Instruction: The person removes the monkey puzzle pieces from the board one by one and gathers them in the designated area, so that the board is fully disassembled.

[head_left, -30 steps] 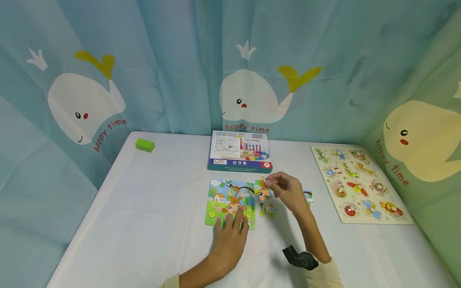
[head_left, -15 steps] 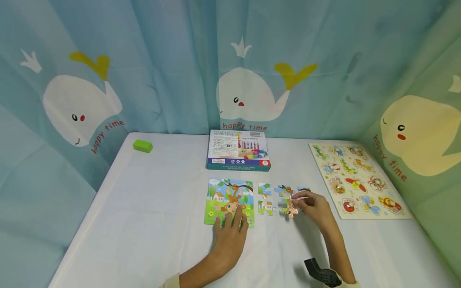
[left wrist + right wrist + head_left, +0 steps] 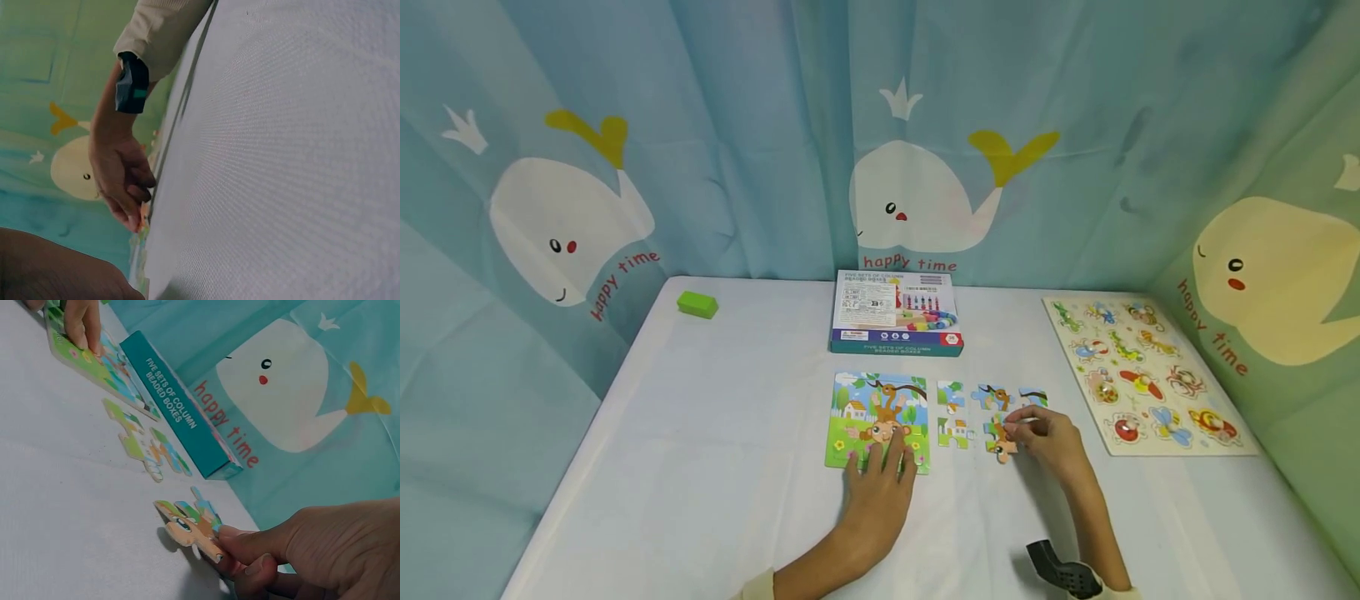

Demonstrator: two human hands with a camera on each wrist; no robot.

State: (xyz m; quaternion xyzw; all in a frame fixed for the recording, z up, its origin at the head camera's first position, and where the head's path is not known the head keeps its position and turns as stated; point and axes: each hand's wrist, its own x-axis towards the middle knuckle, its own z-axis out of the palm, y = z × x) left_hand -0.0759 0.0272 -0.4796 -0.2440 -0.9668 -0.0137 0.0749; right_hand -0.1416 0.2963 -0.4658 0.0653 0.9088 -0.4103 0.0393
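My right hand (image 3: 1051,442) pinches a jigsaw piece (image 3: 187,531) with a monkey's face on it between thumb and fingers. In the right wrist view the piece is tilted, with its near edge off the white cloth. Just behind it lies a branch piece (image 3: 996,397), and another piece (image 3: 1033,396) is partly behind the hand. My left hand (image 3: 874,504) rests with spread fingers on the lower part of the monkey puzzle board (image 3: 857,392). Two more jigsaw pieces, one with a leafy corner (image 3: 951,393) and one with a house (image 3: 955,432), lie between board and right hand.
A teal beaded-box carton (image 3: 897,315) stands behind the puzzle board. To the right lies a peg board of insects (image 3: 1150,375). A green block (image 3: 697,304) sits at the back left corner, and a whale-print curtain (image 3: 760,150) hangs behind the table.
My right hand has carried the monkey-face piece from beside the board to the right, then lowered it in front of the branch piece. The left hand has stayed on the board.
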